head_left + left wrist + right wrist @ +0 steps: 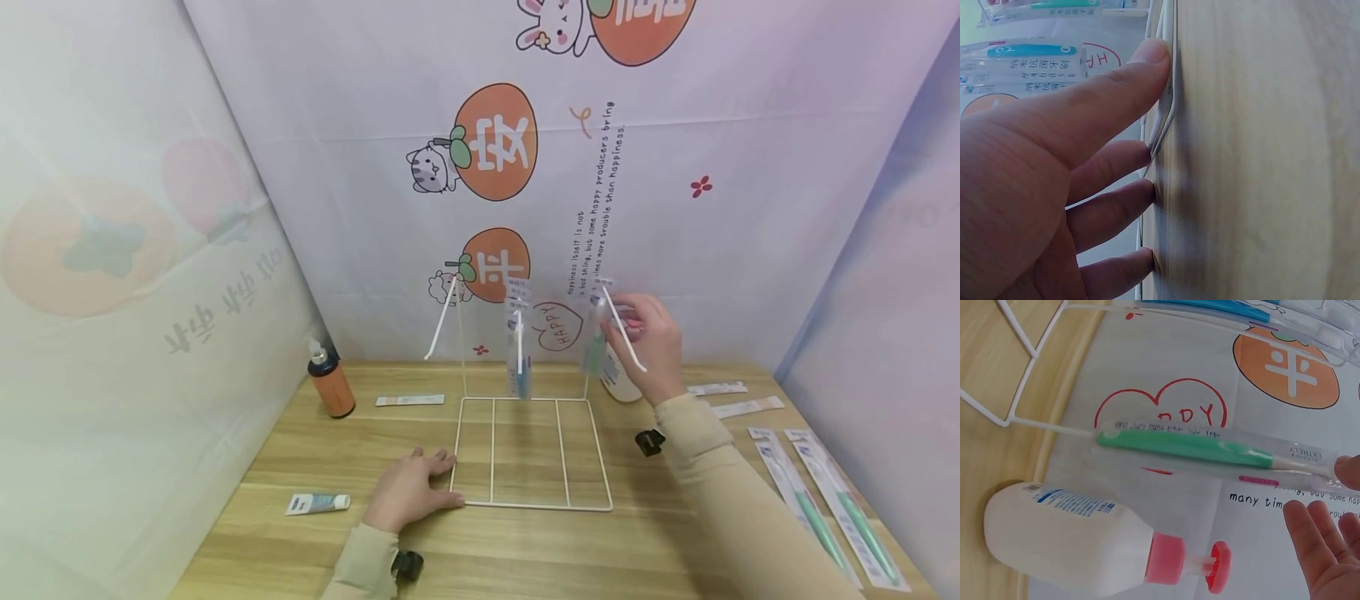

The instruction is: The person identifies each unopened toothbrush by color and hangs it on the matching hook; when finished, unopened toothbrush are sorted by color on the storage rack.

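Observation:
A white wire rack (531, 506) stands on the table, with hooks jutting forward. My left hand (411, 489) rests at its base's left corner; in the left wrist view the thumb (1154, 56) lies on the wire and the fingertips touch the tabletop. My right hand (651, 346) is up at the right hook (624, 329) and holds the upper end of a packaged green toothbrush (1185, 447). Its lower fingers (1313, 540) are spread away from the package. Several packaged blue toothbrushes (521, 367) hang on the middle hook. The left hook (441, 318) is bare.
A white pump bottle (1072, 534) with a pink top stands behind the right hand. Two packaged green toothbrushes (847, 508) lie at right, near slim packets (746, 407). On the left are an orange-labelled bottle (332, 387), another slim packet (409, 400) and a tube (317, 503).

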